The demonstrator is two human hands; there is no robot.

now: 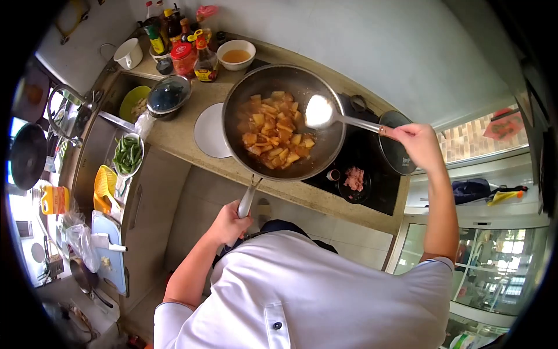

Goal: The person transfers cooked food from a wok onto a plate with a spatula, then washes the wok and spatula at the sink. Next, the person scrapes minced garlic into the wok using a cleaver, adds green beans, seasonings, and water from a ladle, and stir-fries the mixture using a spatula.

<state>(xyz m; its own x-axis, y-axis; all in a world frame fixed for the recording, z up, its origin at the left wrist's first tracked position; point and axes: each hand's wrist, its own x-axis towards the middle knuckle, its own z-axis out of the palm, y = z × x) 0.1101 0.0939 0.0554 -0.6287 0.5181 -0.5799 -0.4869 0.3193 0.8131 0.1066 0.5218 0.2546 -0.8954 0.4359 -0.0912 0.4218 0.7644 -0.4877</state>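
Observation:
My left hand (231, 223) is wrapped round the handle of a large steel wok (325, 148), which is raised and tilted over the counter. Brown-glazed potato chunks (276, 129) lie together in the left half of the wok. In my right hand (415, 142) is the wooden-ended handle of a metal spatula (360, 123); its bright blade rests inside the wok, just right of the food. A white plate (207, 132) on the counter is partly hidden under the wok's left side.
A black dish of minced meat (354, 180) and a pan lid (397, 152) sit on the black cooktop (381, 195). Behind are a bowl of orange-brown liquid (236, 56) and several sauce bottles (205, 61). Left: a lidded pot (168, 96), green peppers (127, 156), the sink (95, 156).

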